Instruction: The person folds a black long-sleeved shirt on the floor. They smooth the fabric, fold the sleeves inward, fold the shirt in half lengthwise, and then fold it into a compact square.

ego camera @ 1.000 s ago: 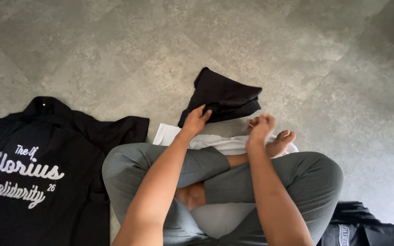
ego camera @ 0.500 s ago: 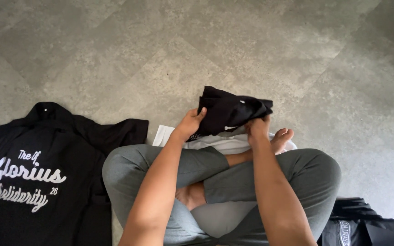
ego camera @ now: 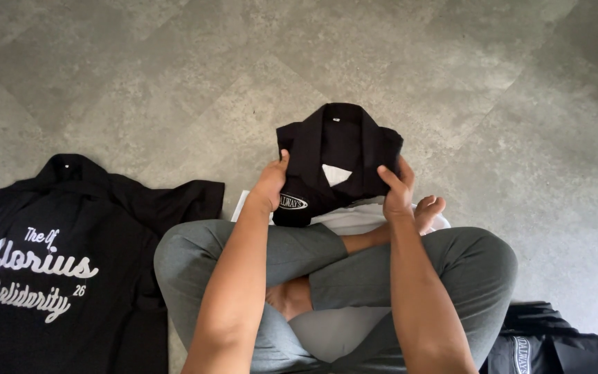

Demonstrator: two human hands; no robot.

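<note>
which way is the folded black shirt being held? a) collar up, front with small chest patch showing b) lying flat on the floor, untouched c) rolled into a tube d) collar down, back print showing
a: the folded black shirt is gripped at its sides by the left hand and right hand, collar uppermost, oval patch visible.

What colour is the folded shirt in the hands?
Black folded shirt with a small white oval patch, head view.

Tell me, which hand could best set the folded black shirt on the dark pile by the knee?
Probably the right hand. It grips the folded black shirt's right edge, and the dark pile lies on that side. The left hand holds the far edge.
</note>
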